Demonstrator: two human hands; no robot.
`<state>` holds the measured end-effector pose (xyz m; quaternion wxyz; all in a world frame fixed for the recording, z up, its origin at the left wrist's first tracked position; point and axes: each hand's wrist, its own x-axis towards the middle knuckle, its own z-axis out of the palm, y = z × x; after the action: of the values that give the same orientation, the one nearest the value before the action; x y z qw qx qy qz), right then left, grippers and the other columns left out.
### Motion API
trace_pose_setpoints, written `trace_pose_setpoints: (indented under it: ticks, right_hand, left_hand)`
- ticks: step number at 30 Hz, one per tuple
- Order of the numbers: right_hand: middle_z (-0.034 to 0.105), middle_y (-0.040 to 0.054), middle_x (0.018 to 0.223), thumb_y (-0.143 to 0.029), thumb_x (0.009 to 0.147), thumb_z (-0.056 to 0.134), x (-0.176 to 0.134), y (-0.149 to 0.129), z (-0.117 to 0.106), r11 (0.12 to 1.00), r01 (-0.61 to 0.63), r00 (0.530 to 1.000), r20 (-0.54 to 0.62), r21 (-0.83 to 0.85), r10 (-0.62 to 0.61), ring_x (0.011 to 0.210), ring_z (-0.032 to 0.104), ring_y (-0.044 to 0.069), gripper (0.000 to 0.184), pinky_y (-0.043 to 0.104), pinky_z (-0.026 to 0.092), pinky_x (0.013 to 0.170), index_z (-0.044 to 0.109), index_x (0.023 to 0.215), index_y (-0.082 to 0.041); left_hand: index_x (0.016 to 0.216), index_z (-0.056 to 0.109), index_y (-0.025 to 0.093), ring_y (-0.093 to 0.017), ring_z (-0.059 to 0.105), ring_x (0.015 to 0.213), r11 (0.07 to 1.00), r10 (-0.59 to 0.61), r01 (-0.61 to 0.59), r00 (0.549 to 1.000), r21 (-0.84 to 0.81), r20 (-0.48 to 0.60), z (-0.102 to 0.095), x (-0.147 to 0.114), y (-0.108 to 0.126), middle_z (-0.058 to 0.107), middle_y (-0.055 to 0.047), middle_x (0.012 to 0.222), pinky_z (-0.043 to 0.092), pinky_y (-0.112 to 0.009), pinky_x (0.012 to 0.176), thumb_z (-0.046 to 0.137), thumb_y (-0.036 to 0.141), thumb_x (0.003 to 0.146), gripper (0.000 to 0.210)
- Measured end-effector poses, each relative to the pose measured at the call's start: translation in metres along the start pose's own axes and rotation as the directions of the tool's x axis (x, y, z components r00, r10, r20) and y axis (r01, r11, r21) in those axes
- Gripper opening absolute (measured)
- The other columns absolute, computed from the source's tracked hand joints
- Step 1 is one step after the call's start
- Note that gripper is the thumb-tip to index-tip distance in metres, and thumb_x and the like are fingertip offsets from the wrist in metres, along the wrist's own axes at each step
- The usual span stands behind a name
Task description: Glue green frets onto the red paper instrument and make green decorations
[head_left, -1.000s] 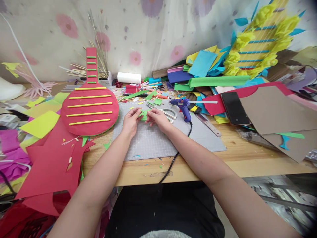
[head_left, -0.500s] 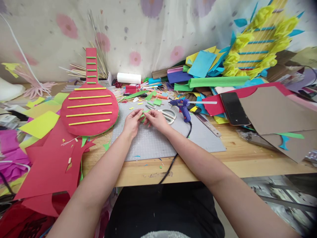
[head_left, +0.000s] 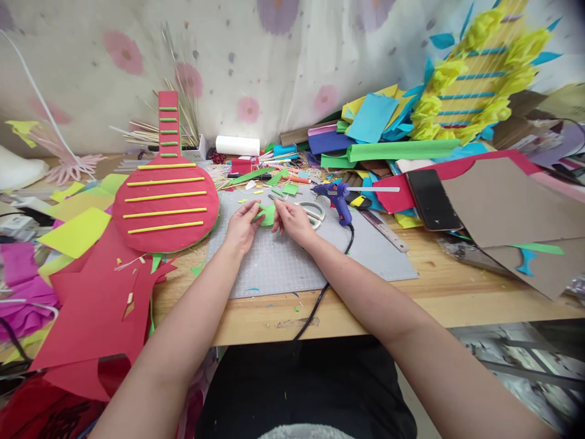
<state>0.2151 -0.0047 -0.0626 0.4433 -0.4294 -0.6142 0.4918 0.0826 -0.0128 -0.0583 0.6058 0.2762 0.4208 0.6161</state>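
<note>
Green paper [head_left: 269, 215] is turning broadside.
Left hand [head_left: 242, 227] is pinching it; right hand [head_left: 293, 222] is curling beside it, hold unclear.

No words, brands or numbers can be read. Black marks on the glossy red plastic bag [head_left: 27, 405] are blurred; those on the flat silvery metal ruler [head_left: 384, 230] and thin grey grid-lined cutting mat [head_left: 283, 262] are too small.
</note>
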Motion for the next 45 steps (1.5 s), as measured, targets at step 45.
trace_pose_setpoints:
  ticks: [45]
  right_hand:
    - [0.06,-0.0028,0.053,-0.042,0.086,0.045,0.003,0.003,-0.007,0.981,0.015,0.999,0.032,-0.192,-0.01,0.045,0.052,0.011,0.028,0.024,0.042,0.05,0.052,0.069,-0.021]
  left_hand:
    - [0.089,0.061,0.019,-0.01,0.055,0.055,0.79,0.447,-0.35,0.891,0.504,-0.082,-0.018,0.008,0.014,0.056,0.004,0.06,0.045,-0.022,0.059,0.066,0.028,0.07,0.021]
